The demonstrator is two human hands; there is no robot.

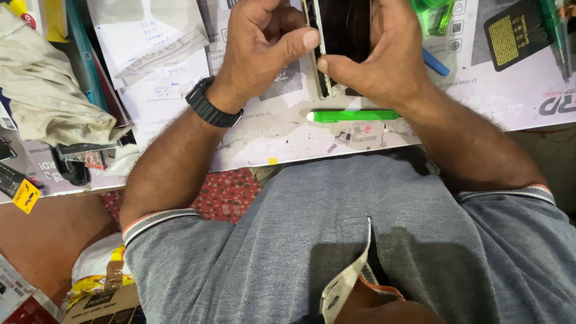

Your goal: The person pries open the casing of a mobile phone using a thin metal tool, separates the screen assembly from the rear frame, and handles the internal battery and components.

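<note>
We see only part of the phone [343, 36]: its upper end runs off the top edge of the frame, and our hands cover much of both long sides. What shows is a dark, glossy face with a thin pale metal frame along its left edge, held upright over the white work mat [282, 129]. Whether the dark panel is lifted from the frame we cannot tell.

Our left hand [264, 42] curls closed against the phone's left edge, thumb tip pressed to the frame. Our right hand [384, 54] wraps the right side and lower corner, its thumb meeting the same pale edge just below the left thumb. A black wristwatch [210, 105] sits on the left wrist.

A green plastic pry tool [354, 115] lies flat on the mat just below the phone, untouched. A crumpled beige cloth [48, 90] lies at far left.
</note>
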